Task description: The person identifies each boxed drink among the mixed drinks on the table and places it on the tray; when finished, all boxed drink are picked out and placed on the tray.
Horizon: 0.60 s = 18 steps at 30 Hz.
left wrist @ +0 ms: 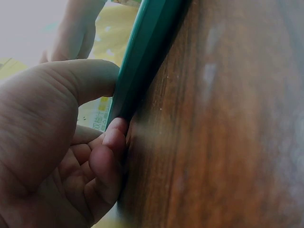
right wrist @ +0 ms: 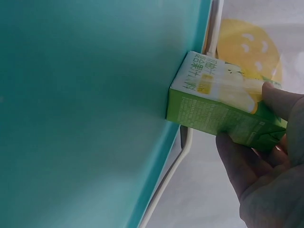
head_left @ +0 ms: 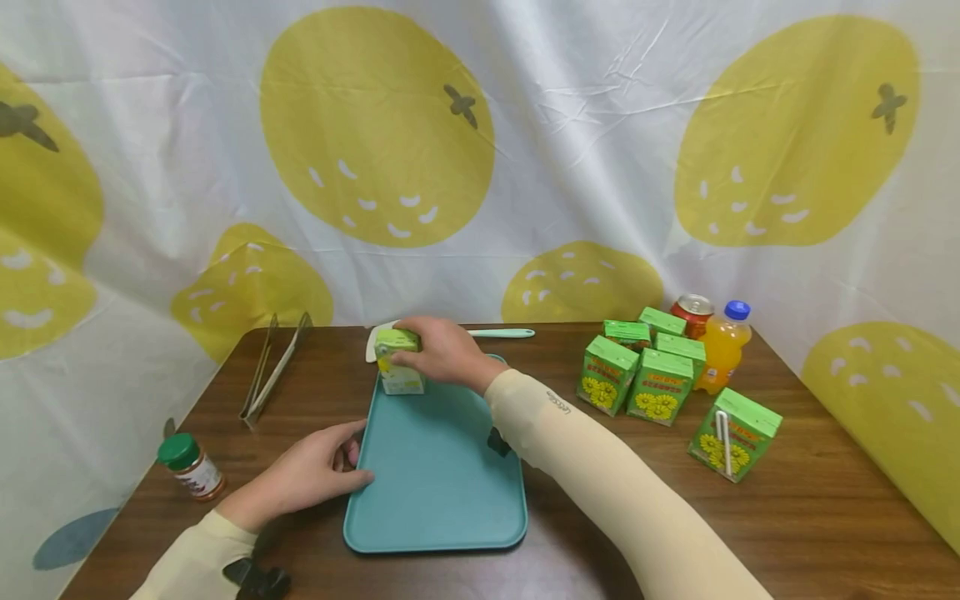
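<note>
A teal tray (head_left: 442, 467) lies lengthwise on the wooden table. My right hand (head_left: 444, 354) grips the upper part of a green and white juice box (head_left: 402, 379), thumb on one side and fingers on the other. The box stands upright at the tray's far left corner; in the right wrist view its base (right wrist: 178, 97) meets the tray near the rim. My left hand (head_left: 315, 467) holds the tray's left edge. The left wrist view shows the thumb (left wrist: 97, 78) against the rim and curled fingers at its lower side.
Several green drink cartons (head_left: 660, 387) stand at right, before a red can (head_left: 692, 313) and an orange drink bottle (head_left: 722, 350). One carton (head_left: 735, 435) sits nearer. Metal tongs (head_left: 273, 371) and a green-capped jar (head_left: 191, 467) are at left. A spatula (head_left: 502, 333) lies behind the tray.
</note>
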Each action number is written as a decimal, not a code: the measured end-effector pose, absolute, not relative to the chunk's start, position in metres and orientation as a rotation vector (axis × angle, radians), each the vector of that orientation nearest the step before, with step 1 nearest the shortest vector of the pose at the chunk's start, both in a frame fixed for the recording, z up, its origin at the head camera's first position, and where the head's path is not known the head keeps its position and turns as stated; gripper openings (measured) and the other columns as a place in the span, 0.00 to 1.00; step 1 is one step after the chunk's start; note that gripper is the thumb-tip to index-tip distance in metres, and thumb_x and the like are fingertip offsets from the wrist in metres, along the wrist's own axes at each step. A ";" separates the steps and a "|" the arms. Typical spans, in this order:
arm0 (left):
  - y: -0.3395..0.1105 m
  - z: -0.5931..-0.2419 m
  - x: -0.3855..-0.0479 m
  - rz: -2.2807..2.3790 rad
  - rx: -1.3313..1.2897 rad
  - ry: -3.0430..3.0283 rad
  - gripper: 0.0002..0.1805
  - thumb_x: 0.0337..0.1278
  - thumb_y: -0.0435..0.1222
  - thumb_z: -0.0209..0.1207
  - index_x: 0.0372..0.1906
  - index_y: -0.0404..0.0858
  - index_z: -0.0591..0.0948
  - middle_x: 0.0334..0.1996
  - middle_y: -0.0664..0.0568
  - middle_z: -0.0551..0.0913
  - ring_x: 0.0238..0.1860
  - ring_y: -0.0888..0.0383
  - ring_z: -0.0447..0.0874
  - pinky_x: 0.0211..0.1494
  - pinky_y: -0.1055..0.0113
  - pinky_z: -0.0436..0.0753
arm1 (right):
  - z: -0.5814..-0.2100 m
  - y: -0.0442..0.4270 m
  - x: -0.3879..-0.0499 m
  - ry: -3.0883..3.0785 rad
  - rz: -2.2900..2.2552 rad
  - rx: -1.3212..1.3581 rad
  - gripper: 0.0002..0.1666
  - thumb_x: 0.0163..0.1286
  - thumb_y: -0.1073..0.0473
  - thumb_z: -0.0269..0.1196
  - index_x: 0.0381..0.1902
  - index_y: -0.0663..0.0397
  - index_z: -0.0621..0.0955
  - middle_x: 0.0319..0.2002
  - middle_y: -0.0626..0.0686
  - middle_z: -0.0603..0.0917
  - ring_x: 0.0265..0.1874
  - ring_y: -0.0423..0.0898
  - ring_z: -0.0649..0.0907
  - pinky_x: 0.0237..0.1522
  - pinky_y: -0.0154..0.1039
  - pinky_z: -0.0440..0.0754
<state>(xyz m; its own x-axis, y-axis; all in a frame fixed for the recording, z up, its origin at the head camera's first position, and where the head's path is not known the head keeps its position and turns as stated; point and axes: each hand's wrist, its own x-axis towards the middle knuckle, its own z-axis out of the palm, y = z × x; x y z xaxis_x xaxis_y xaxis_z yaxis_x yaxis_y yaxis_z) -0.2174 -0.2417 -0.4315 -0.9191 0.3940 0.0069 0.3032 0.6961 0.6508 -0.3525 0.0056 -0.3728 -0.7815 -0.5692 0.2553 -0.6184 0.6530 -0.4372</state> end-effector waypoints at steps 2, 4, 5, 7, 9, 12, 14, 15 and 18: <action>-0.241 -0.431 -0.217 1.029 0.578 2.767 0.46 0.64 0.42 0.78 0.78 0.21 0.71 0.38 0.54 0.80 0.31 0.61 0.77 0.33 0.66 0.77 | -0.374 0.007 -0.352 -2.775 0.798 0.994 0.36 0.81 0.42 0.71 0.80 0.48 0.79 0.69 0.52 0.85 0.60 0.50 0.86 0.61 0.49 0.82; -0.241 -0.431 -0.218 1.030 0.582 2.765 0.46 0.64 0.41 0.78 0.78 0.21 0.71 0.37 0.54 0.80 0.30 0.61 0.77 0.33 0.66 0.77 | -0.375 0.009 -0.351 -2.780 0.822 0.986 0.37 0.81 0.42 0.71 0.81 0.48 0.77 0.70 0.52 0.84 0.62 0.51 0.85 0.62 0.49 0.82; -0.241 -0.431 -0.217 1.030 0.585 2.765 0.46 0.64 0.41 0.78 0.78 0.21 0.71 0.37 0.54 0.80 0.30 0.61 0.77 0.33 0.66 0.77 | -0.375 0.011 -0.351 -2.780 0.837 0.981 0.38 0.80 0.42 0.72 0.81 0.48 0.77 0.71 0.52 0.83 0.64 0.51 0.85 0.63 0.50 0.81; -0.241 -0.431 -0.217 1.031 0.593 2.763 0.46 0.64 0.41 0.78 0.78 0.21 0.71 0.37 0.54 0.80 0.30 0.61 0.77 0.33 0.66 0.78 | -0.375 0.015 -0.350 -2.773 0.877 0.976 0.38 0.80 0.43 0.72 0.81 0.48 0.77 0.73 0.53 0.82 0.67 0.52 0.83 0.66 0.51 0.81; -0.240 -0.431 -0.217 1.031 0.600 2.764 0.46 0.64 0.41 0.78 0.78 0.21 0.71 0.37 0.54 0.80 0.30 0.61 0.77 0.33 0.66 0.78 | -0.374 0.019 -0.348 -2.757 0.920 0.974 0.39 0.80 0.43 0.72 0.81 0.50 0.77 0.74 0.53 0.82 0.70 0.53 0.82 0.69 0.52 0.79; -0.241 -0.431 -0.218 1.034 0.607 2.764 0.46 0.64 0.41 0.78 0.77 0.21 0.72 0.37 0.54 0.80 0.30 0.61 0.76 0.33 0.66 0.77 | -0.372 0.028 -0.344 -2.732 0.990 0.979 0.39 0.80 0.45 0.73 0.81 0.51 0.76 0.74 0.54 0.81 0.72 0.54 0.81 0.71 0.53 0.79; -0.241 -0.431 -0.218 1.036 0.608 2.764 0.46 0.64 0.42 0.78 0.78 0.21 0.72 0.37 0.54 0.80 0.30 0.61 0.76 0.33 0.66 0.77 | -0.370 0.033 -0.342 -2.710 1.040 0.985 0.39 0.79 0.46 0.73 0.81 0.52 0.76 0.74 0.54 0.82 0.72 0.54 0.81 0.70 0.52 0.80; -0.241 -0.431 -0.218 1.037 0.608 2.763 0.46 0.64 0.42 0.78 0.78 0.21 0.72 0.37 0.54 0.80 0.30 0.61 0.76 0.33 0.66 0.77 | -0.370 0.036 -0.340 -2.699 1.061 0.990 0.39 0.79 0.46 0.74 0.81 0.52 0.76 0.73 0.54 0.82 0.71 0.54 0.82 0.69 0.52 0.80; -0.242 -0.432 -0.218 1.042 0.611 2.761 0.46 0.65 0.42 0.78 0.78 0.21 0.71 0.37 0.54 0.80 0.30 0.61 0.76 0.33 0.66 0.77 | -0.369 0.045 -0.335 -2.672 1.095 0.997 0.39 0.79 0.47 0.74 0.81 0.52 0.76 0.73 0.55 0.82 0.71 0.53 0.82 0.68 0.50 0.82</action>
<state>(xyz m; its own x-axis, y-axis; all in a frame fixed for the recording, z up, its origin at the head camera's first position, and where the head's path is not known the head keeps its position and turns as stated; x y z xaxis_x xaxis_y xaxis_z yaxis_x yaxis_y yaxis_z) -0.2175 -0.2415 -0.4319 -0.9098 0.4144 0.0224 0.3259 0.6799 0.6569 -0.3348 0.0453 -0.3686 -0.7835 -0.5391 0.3089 -0.6009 0.5307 -0.5977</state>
